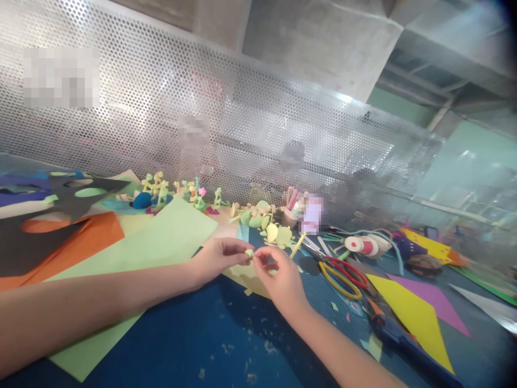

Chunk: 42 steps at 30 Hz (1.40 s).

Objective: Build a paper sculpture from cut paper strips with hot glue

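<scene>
Between my two hands is a small pale green paper piece [249,253], folded or curled, its exact shape too small to make out. My left hand [220,257] pinches it between thumb and fingers. My right hand [278,275] meets it from the other side, thumb and index fingertip pressed together at its edge; whether they grip it too is hard to tell. Under and behind the hands lies a tan paper sheet [242,277]. To the left, a large light green sheet [161,237] passes beneath my left forearm.
Scissors with red and yellow handles [343,277] lie right of my right hand, near a glue gun [404,345] and a yellow sheet [407,307]. A thread spool [365,245] sits behind them. Small paper figures [161,188] line the back, before a perforated metal screen [250,124].
</scene>
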{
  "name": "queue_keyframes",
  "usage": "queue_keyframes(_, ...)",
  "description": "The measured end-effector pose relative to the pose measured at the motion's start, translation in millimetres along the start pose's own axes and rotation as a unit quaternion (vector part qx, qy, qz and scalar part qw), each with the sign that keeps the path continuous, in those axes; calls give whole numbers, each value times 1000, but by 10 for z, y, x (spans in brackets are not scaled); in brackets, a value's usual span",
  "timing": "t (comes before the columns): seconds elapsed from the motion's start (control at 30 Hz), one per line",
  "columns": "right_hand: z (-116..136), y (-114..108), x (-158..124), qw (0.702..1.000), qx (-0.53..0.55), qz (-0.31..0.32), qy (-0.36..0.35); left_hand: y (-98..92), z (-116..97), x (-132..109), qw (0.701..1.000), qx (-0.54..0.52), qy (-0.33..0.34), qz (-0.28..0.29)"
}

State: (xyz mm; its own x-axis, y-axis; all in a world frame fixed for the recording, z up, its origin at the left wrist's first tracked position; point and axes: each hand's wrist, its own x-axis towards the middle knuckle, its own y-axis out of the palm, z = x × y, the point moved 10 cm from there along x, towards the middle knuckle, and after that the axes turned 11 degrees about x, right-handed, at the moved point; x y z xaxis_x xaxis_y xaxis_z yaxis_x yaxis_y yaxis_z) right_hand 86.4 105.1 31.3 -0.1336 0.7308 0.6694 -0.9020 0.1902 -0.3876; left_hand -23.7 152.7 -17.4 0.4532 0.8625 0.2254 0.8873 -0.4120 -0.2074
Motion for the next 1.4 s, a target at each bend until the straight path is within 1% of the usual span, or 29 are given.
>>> queue_keyframes(0.2,14,5,-2,1000,-21,1,1,43,-10,-12,1000,2,0,19)
queue_keyframes(0.33,10,5,1,999,-36,0,7,-4,-45,-29,999,31,4,-11)
queue_keyframes(0.4,1,10,-1,999,-48,4,14,-7,-78,-36,999,35,15,-15)
queue_keyframes(0.53,27,20,-13,997,-72,13,8,27,-114,-42,999,36,21,-2)
queue_keyframes(0.67,57,9,-18,996,-84,8,-8,70,-108,-42,999,37,17,16)
queue_keyframes(0.77,41,15,-15,997,-78,9,-9,62,-101,-31,999,35,23,12)
queue_keyframes(0.97,-17,48,-12,999,-36,23,7,-22,-107,-16,998,39,32,-26)
queue_keyframes(1.17,-62,-8,1,999,-21,1,26,-12,-104,-17,998,43,35,-20)
queue_keyframes(1.4,-56,6,-16,999,-33,6,27,1,-102,-11,998,50,41,-12)
